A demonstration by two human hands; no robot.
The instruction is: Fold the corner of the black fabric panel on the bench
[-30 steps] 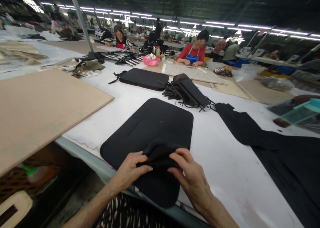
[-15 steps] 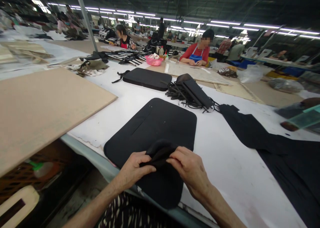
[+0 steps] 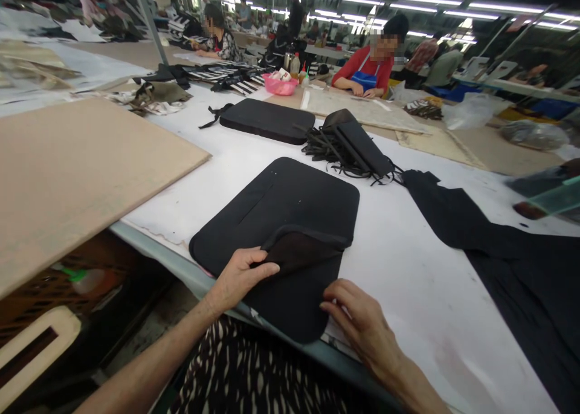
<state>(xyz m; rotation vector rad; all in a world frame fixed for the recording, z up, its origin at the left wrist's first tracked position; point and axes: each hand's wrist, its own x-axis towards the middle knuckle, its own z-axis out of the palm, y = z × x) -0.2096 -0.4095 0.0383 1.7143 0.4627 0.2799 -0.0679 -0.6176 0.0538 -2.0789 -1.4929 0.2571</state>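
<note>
A black fabric panel (image 3: pixel 290 196) with rounded corners lies on the white-covered table, its near end at the table edge. A dark, thin piece of cloth (image 3: pixel 303 248) is turned up across its lower part. My left hand (image 3: pixel 240 275) pinches the left side of this turned-up cloth between thumb and fingers. Beside the panel's lower right edge is my right hand (image 3: pixel 356 314), fingers loosely bent, thumb apart from them and nothing seen between. Whether its fingertips touch the panel edge I cannot tell.
Behind the panel lie a black padded piece (image 3: pixel 267 121) and a bundle of black straps (image 3: pixel 344 145). Black fabric (image 3: pixel 489 226) spreads to the right, a tan board (image 3: pixel 90 160) to the left. Across the table, a person in red (image 3: pixel 369 69) sits near a pink basket (image 3: pixel 281 84).
My right hand has let go of the cloth and moved down and right to the panel's edge. The bunched cloth now lies flatter, while my left hand still pinches it. The view tilted down slightly.
</note>
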